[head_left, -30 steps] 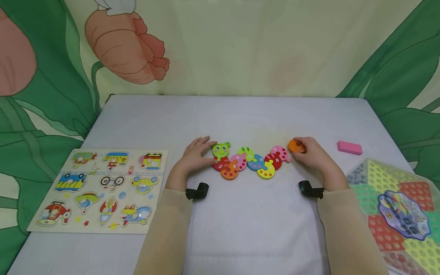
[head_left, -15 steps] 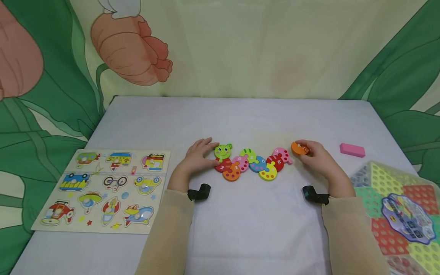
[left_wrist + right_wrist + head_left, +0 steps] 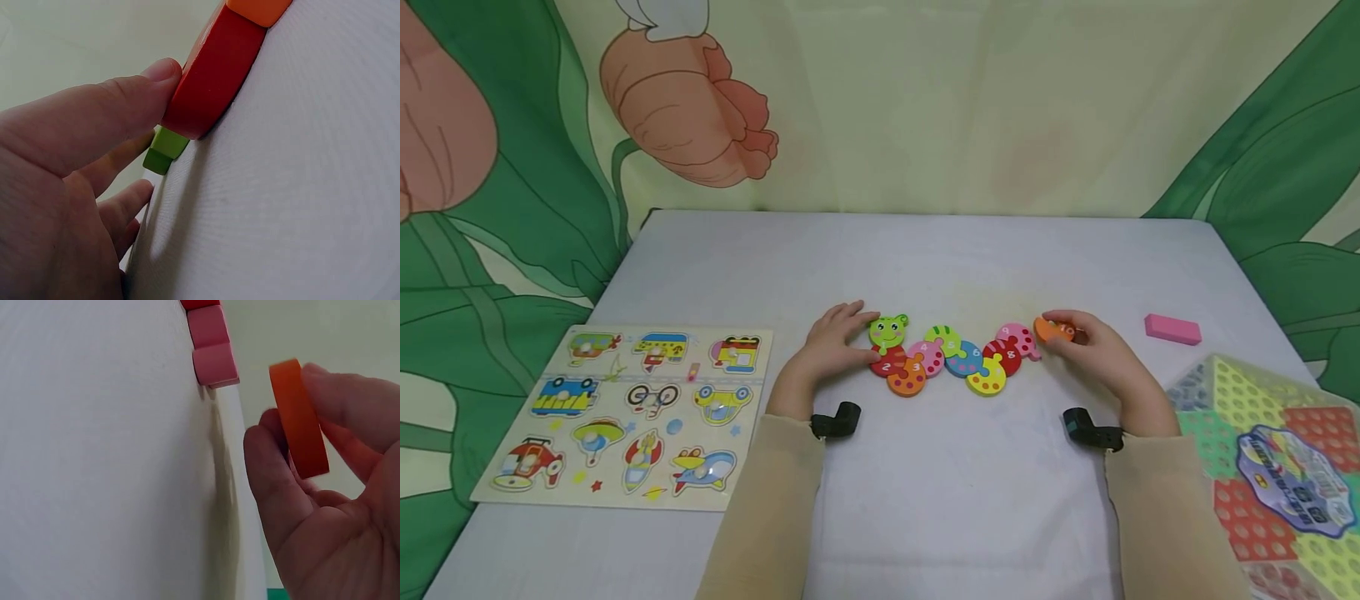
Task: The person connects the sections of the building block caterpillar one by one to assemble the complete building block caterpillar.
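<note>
A wooden number caterpillar lies joined on the table: a green smiling head (image 3: 889,330), a red piece marked 2 (image 3: 891,365), then several coloured pieces up to a pink tail-end piece (image 3: 1017,337). My left hand (image 3: 833,348) rests at its left end. The left wrist view has the thumb touching the rim of the red piece (image 3: 215,75), with the straighter fingers beside the green head. With thumb and fingers, my right hand (image 3: 1105,358) pinches an orange round piece (image 3: 299,419), tilted and apart from the pink piece, raised off the table.
Left on the table lies a vehicle peg puzzle board (image 3: 681,433). A pink block (image 3: 1172,329) sits to the right, behind a clear-lidded box (image 3: 1255,517) with coloured dotted panels. A printed curtain (image 3: 925,100) hangs behind the table.
The orange piece has been tipped up from nearly flat in my right hand, its face turning away. My left hand stays at the caterpillar's head end. The head view has shifted slightly.
</note>
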Demonstrator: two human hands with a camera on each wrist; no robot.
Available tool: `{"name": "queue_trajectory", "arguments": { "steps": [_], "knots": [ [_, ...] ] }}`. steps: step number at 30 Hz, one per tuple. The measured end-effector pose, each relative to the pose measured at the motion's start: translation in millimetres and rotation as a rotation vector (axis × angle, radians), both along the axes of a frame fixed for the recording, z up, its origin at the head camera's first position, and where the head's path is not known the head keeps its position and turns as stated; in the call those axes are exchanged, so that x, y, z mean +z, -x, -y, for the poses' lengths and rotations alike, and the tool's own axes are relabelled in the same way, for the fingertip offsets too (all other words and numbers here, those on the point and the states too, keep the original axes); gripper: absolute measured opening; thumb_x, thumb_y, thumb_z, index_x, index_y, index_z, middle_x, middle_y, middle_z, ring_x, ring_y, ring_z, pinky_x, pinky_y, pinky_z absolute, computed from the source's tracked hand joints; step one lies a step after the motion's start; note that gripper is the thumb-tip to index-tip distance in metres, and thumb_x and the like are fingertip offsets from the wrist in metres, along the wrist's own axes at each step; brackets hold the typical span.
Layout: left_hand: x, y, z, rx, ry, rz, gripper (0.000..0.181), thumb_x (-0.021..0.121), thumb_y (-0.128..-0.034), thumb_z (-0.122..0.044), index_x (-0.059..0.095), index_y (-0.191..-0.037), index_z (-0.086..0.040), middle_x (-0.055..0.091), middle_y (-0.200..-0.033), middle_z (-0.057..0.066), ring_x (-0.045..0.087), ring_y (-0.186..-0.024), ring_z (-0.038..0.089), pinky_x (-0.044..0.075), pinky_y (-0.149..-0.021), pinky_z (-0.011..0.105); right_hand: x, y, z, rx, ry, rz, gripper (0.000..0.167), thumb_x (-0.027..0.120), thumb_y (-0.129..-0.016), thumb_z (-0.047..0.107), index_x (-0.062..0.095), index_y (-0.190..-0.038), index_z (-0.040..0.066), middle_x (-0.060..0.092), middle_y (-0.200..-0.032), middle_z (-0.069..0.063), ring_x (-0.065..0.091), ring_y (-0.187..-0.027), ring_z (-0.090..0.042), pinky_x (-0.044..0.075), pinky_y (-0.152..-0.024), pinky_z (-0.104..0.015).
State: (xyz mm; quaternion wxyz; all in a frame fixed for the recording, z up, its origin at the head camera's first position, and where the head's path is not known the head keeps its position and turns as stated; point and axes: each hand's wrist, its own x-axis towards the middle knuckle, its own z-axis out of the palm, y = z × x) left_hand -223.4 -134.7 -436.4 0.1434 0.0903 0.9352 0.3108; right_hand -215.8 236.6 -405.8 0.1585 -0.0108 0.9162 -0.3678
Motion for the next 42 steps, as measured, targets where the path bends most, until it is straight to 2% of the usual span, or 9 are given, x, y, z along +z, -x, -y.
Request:
{"name": "queue_trajectory", "arguments": {
  "steps": [4, 7, 11, 19, 25, 29, 33, 39, 42],
  "knots": [
    [-0.3, -0.1, -0.3, 0.0, 0.002, 0.001, 0.067, 0.065, -0.0765, -0.038, 0.039, -0.137, -0.029, 0.018, -0.152, -0.004, 0.006, -0.141, 0.023, 0.009, -0.111, 0.055, 0.7, -2.0, -2.5, 0.042, 0.031, 0.021, 0.07, 0.056, -0.084, 0.048, 0.029, -0.142, 0.018, 0.029, -0.142, -0.019, 0.038, -0.117, -0.037, 0.048, -0.088, -0.04],
    [-0.4, -0.1, -0.5, -0.003, 0.003, -0.001, 0.067, 0.065, -0.0766, -0.038, 0.039, -0.137, -0.03, 0.019, -0.152, -0.004, 0.006, -0.141, 0.023, 0.009, -0.111, 0.055, 1.5, -3.4, -4.4, 0.09, 0.054, 0.059, 0.072, 0.058, -0.084, 0.045, 0.026, -0.143, 0.019, 0.025, -0.144, -0.021, 0.034, -0.123, -0.042, 0.042, -0.095, -0.051],
    [-0.5, -0.3, -0.1, -0.007, 0.004, -0.005, 0.066, 0.064, -0.0768, -0.039, 0.039, -0.137, -0.029, 0.019, -0.152, -0.003, 0.006, -0.141, 0.024, 0.009, -0.111, 0.055, 1.1, -3.7, -4.9, 0.15, 0.062, 0.104, 0.071, 0.06, -0.083, 0.041, 0.026, -0.141, 0.018, 0.026, -0.143, -0.023, 0.028, -0.127, -0.044, 0.039, -0.096, -0.056],
    [-0.8, -1.8, 0.5, -0.022, 0.014, -0.013, 0.067, 0.063, -0.0774, -0.038, 0.037, -0.138, -0.028, 0.018, -0.152, -0.001, 0.006, -0.141, 0.025, 0.007, -0.112, 0.054, -1.1, -4.4, -3.2, 0.179, 0.065, 0.118, 0.061, 0.062, -0.084, 0.033, 0.035, -0.133, 0.01, 0.033, -0.138, -0.021, 0.032, -0.124, -0.039, 0.038, -0.097, -0.055],
    [2.1, -1.8, 0.1, -0.028, 0.004, -0.006, 0.068, 0.064, -0.0771, -0.038, 0.037, -0.139, -0.027, 0.018, -0.152, -0.001, 0.006, -0.141, 0.026, 0.008, -0.111, 0.055, 0.6, -6.6, -3.8, 0.185, 0.018, 0.133, 0.053, 0.061, -0.084, 0.036, 0.042, -0.129, 0.015, 0.033, -0.14, -0.02, 0.033, -0.122, -0.038, 0.042, -0.094, -0.053],
    [2.3, -1.1, 0.7, -0.021, 0.0, -0.002, 0.067, 0.064, -0.077, -0.038, 0.038, -0.138, -0.028, 0.018, -0.152, -0.001, 0.006, -0.141, 0.025, 0.009, -0.111, 0.055, 2.0, -6.7, -3.7, 0.216, 0.04, 0.104, 0.046, 0.061, -0.085, 0.029, 0.046, -0.127, 0.015, 0.033, -0.14, -0.018, 0.033, -0.123, -0.038, 0.044, -0.092, -0.05],
    [1.8, -0.6, 0.8, -0.017, 0.001, -0.001, 0.067, 0.064, -0.077, -0.038, 0.038, -0.138, -0.028, 0.018, -0.152, -0.002, 0.006, -0.141, 0.024, 0.009, -0.111, 0.055, 2.6, -6.3, -3.9, 0.258, 0.069, 0.071, 0.04, 0.059, -0.086, 0.019, 0.051, -0.125, 0.012, 0.029, -0.142, -0.016, 0.031, -0.126, -0.04, 0.042, -0.095, -0.052],
    [1.8, -0.5, 0.3, -0.018, 0.007, -0.003, 0.068, 0.064, -0.0772, -0.038, 0.037, -0.138, -0.028, 0.018, -0.152, -0.002, 0.005, -0.141, 0.025, 0.008, -0.111, 0.055, 3.1, -6.5, -4.4, 0.268, 0.065, 0.081, 0.037, 0.057, -0.087, 0.013, 0.054, -0.123, 0.01, 0.026, -0.142, -0.017, 0.029, -0.126, -0.041, 0.042, -0.095, -0.053],
    [1.6, -0.6, 0.0, -0.015, 0.007, -0.003, 0.067, 0.065, -0.0771, -0.038, 0.038, -0.138, -0.029, 0.018, -0.152, -0.002, 0.006, -0.141, 0.024, 0.008, -0.112, 0.054, 5.1, -8.1, -4.3, 0.256, 0.03, 0.088, 0.041, 0.057, -0.087, 0.014, 0.051, -0.127, 0.012, 0.029, -0.139, -0.018, 0.031, -0.123, -0.039, 0.044, -0.093, -0.051]
  ]
}}
